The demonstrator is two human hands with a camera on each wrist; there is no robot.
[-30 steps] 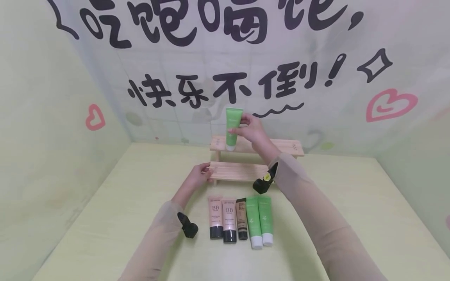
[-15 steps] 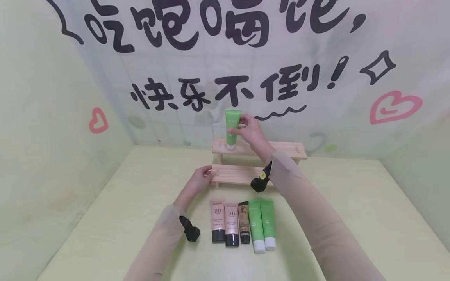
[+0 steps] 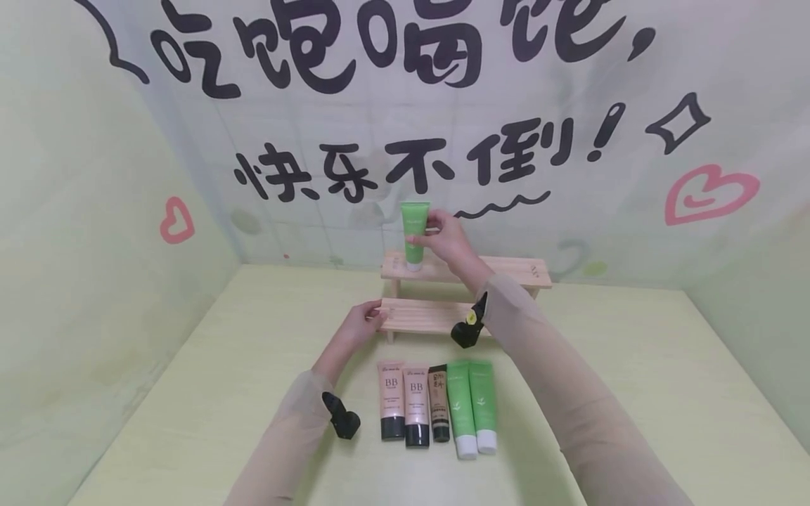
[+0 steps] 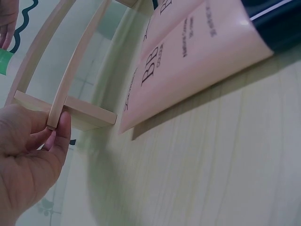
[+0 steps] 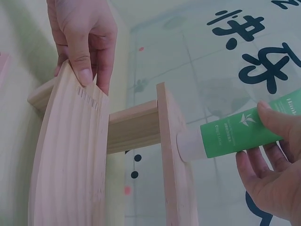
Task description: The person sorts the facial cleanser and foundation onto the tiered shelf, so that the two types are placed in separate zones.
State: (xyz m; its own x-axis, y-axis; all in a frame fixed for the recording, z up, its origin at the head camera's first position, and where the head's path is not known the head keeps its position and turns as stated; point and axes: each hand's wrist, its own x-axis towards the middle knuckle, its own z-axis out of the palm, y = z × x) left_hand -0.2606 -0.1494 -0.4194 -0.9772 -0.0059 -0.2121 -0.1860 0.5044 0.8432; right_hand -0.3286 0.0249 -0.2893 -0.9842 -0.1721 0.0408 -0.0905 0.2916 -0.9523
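Note:
My right hand (image 3: 451, 242) pinches a green tube (image 3: 415, 228) with a white cap. The tube stands cap down at the left part of the upper board of a two-step wooden rack (image 3: 465, 268); in the right wrist view its white cap (image 5: 189, 147) meets the board's surface. My left hand (image 3: 359, 325) grips the left end of the lower board (image 3: 430, 316), thumb on top and fingers beneath, as the left wrist view shows too.
In front of the rack lie two pink BB tubes (image 3: 391, 400) with black caps, a slim brown tube (image 3: 439, 403) and two green tubes (image 3: 483, 404). A printed backdrop (image 3: 354, 232) rises close behind the rack.
The green tube in my right hand has come down slightly onto the upper board, shifting a little left. My left hand keeps its grip on the rack. The head view has shifted slightly.

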